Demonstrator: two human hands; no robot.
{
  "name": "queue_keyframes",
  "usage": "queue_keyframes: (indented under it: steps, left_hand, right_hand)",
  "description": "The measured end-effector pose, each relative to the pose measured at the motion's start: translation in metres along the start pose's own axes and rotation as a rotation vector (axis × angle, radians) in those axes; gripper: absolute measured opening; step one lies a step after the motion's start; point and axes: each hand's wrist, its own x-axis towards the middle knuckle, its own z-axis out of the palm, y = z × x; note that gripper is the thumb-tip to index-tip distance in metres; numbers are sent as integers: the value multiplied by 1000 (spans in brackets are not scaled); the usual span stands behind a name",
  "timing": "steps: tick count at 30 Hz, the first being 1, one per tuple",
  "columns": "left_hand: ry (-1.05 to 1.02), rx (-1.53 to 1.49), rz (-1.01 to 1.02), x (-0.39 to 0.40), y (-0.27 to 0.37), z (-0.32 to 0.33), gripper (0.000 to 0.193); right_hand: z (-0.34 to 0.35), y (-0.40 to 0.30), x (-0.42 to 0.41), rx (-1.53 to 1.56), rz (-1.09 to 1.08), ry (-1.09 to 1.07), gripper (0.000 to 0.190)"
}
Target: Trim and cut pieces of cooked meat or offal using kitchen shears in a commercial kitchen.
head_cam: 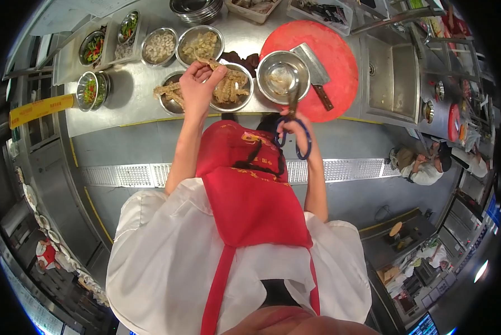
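Between its thumb and fingers my left hand (201, 83) grips a brown ribbed shellfish (208, 63), probably a mantis shrimp. Directly below are a steel bowl of similar shellfish (230, 90) and another steel bowl (173, 94) with long pieces hanging over its rim. My right hand (298, 133) is closed around the blue-handled scissors (292, 104), whose blurred blades point up at the front rim of a steel bowl (267, 94) with a little pale matter inside. That bowl overlaps the left part of a round red cutting board (340, 83).
A cleaver (313, 63) lies on the board behind the bowl. Around the steel counter stand a bowl of peeled shrimp (159, 47), a bowl of pale brown pieces (200, 45), cut-pepper bowls (87, 90) and stacked bowls (196, 10). A sink (391, 79) is at right; people (426, 167) work beyond.
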Motion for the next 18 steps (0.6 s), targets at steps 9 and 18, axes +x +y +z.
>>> queue_keyframes:
  steps: [9, 18]
  left_hand:
    - [-233, 166, 15, -15, 24, 28, 30]
    - [-282, 53, 103, -18, 17, 43, 31]
  right_hand:
    - [20, -35, -13, -1054, -330, -139, 30]
    - [5, -20, -19, -1039, -440, 10, 16]
